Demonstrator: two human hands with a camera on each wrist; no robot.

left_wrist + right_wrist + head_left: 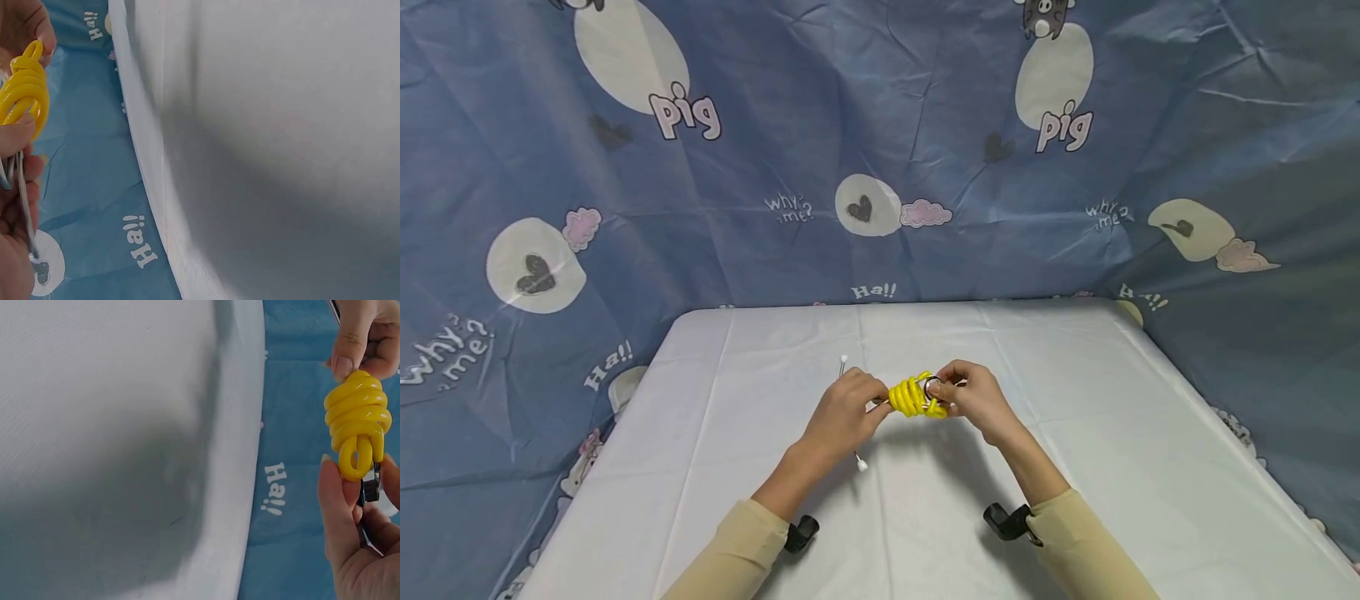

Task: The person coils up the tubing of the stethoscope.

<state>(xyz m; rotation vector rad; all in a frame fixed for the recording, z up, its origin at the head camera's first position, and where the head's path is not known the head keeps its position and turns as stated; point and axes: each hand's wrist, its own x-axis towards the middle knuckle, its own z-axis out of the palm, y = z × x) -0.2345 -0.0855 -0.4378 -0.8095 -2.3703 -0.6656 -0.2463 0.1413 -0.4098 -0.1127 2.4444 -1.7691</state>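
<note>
Between the two hands, above the white table, is a stethoscope whose yellow tubing [907, 397] is wound into a tight, knotted bundle. My left hand [841, 417] holds its metal ear tubes right beside the coil, with a white ear tip [861, 465] sticking out below and another white tip [843, 360] above. At the coil's other end, my right hand [979, 402] pinches the round, dark-rimmed chest piece [932, 387]. In the right wrist view, a loop of yellow tubing [355, 459] sticks out by the right fingers. The left thumb presses on the coil [25, 94] in the left wrist view.
A white cloth covers the table [760, 358], and the hands' shadows fall on it. Blue printed fabric [760, 150] hangs behind and at both sides. Each wrist carries a small black camera, one on the left [802, 533], one on the right [1006, 522].
</note>
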